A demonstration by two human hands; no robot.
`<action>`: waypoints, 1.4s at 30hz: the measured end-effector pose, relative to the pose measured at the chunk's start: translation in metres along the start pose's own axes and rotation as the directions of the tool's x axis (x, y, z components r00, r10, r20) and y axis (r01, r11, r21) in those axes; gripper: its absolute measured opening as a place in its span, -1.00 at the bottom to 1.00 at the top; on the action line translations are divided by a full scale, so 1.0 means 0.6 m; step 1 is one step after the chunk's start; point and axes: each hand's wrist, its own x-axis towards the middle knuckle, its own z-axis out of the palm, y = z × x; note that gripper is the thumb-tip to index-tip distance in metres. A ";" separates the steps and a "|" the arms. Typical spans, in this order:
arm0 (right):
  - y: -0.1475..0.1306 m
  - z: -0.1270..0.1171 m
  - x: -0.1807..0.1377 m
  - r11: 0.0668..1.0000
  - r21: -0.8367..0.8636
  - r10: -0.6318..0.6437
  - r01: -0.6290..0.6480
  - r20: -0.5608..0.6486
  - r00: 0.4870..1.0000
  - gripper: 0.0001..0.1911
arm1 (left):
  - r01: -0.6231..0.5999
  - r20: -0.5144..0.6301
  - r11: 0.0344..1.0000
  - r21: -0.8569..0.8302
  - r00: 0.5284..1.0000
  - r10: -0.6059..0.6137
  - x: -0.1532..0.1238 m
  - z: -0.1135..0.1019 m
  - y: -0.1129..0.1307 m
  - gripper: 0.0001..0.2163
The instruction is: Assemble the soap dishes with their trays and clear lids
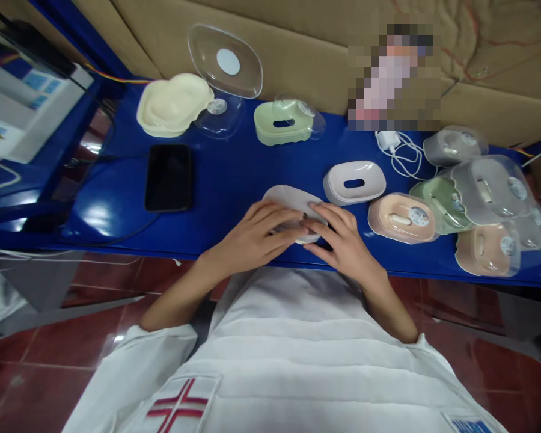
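A whitish oval plastic box part (293, 195) lies by the front edge of the blue table, mostly covered by my hands. My left hand (264, 231) grips its left and front side, fingers reaching across the top. From the right, my right hand (338, 234) holds it with bent fingers on top and the thumb low at the front. The fingertips of both hands meet near its middle, by a small dark spot I cannot make out. Just behind my right hand sits a white oval box (336, 187) with a slot in its top.
Finished-looking boxes with clear covers, among them a peach one (401, 219), crowd the right. A green slotted piece (270, 132), cream trays (171, 105) and a clear cover (225, 60) line the back. A black phone or tablet (168, 178) lies left; a white charger (390, 140) at back right.
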 end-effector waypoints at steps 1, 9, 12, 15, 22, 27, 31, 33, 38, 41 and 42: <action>0.000 0.000 0.001 1.000 0.000 -0.015 0.015 -0.002 1.000 -0.51 | 0.031 -0.013 0.999 0.025 0.999 -0.030 -0.001 0.000 -0.003 -0.69; -0.003 -0.002 0.005 1.000 -0.001 -0.001 0.001 0.023 1.000 -0.57 | 0.131 0.068 0.991 0.011 0.989 -0.132 -0.009 -0.007 -0.031 -0.64; -0.002 -0.001 0.005 1.000 0.008 -0.014 0.014 0.012 1.000 -0.57 | 0.134 0.068 0.991 0.007 0.989 -0.134 -0.008 -0.003 -0.032 -0.63; -0.002 0.000 0.006 1.000 0.021 0.001 -0.001 0.031 1.000 -0.55 | 0.147 0.082 0.989 -0.010 0.986 -0.146 -0.009 -0.003 -0.030 -0.61; -0.004 -0.003 0.009 1.000 0.002 0.002 -0.003 0.034 0.999 -0.55 | 0.122 0.105 0.992 -0.015 0.987 -0.119 0.040 -0.045 -0.043 -0.62; -0.003 -0.003 0.010 1.000 0.011 -0.004 0.003 0.032 0.999 -0.54 | 0.159 0.023 0.976 0.150 0.986 -0.164 0.176 -0.056 -0.135 -0.59; 0.000 -0.001 0.006 1.000 0.020 -0.010 0.010 0.032 0.999 -0.52 | 0.211 0.008 0.953 0.216 0.976 -0.217 0.262 -0.029 -0.224 -0.57; 0.002 0.000 0.004 1.000 0.021 -0.011 0.010 0.026 1.000 -0.52 | 0.210 0.069 0.952 0.221 0.971 -0.230 0.275 -0.013 -0.246 -0.57; 0.003 0.002 0.004 1.000 0.007 -0.024 0.023 0.011 1.000 -0.53 | 0.140 0.068 0.961 0.240 0.985 -0.160 0.240 -0.001 -0.231 -0.64; 0.003 0.003 0.004 0.999 -0.006 -0.033 0.033 -0.003 0.999 -0.54 | 0.109 0.089 0.969 0.222 0.987 -0.131 0.209 -0.009 -0.211 -0.64; 0.002 0.003 0.004 0.999 -0.008 -0.035 0.035 -0.003 0.999 -0.55 | 0.111 0.096 0.971 0.213 0.986 -0.134 0.201 -0.012 -0.207 -0.63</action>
